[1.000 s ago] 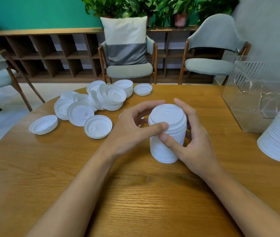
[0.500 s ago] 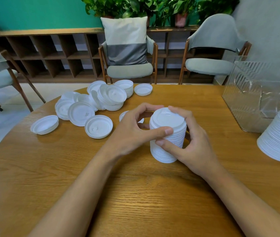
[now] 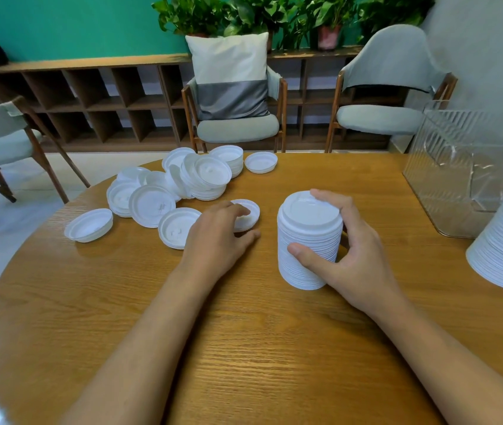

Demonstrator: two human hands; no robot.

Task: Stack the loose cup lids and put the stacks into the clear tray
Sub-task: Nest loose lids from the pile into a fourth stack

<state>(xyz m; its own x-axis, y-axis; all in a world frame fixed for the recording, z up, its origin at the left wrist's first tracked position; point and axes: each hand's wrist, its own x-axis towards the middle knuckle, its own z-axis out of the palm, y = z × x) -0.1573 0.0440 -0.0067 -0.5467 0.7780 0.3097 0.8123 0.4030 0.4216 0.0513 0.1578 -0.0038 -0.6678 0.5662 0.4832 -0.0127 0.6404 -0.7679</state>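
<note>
A teal wall (image 3: 60, 23) backs a low wooden cubby shelf (image 3: 90, 93) topped with potted plants (image 3: 244, 13). Three grey-green armchairs (image 3: 238, 130) stand on the pale floor (image 3: 90, 167); the middle one holds a white-and-grey cushion (image 3: 231, 75). A round wooden table (image 3: 244, 348) fills the foreground.

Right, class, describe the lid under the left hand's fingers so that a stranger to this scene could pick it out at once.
Start at the round wooden table and find the tall lid stack gripped by the right hand. Just left of it, nearer than the loose lid pile, lies a single lid. It alone lies under the fingers of the left hand.
</note>
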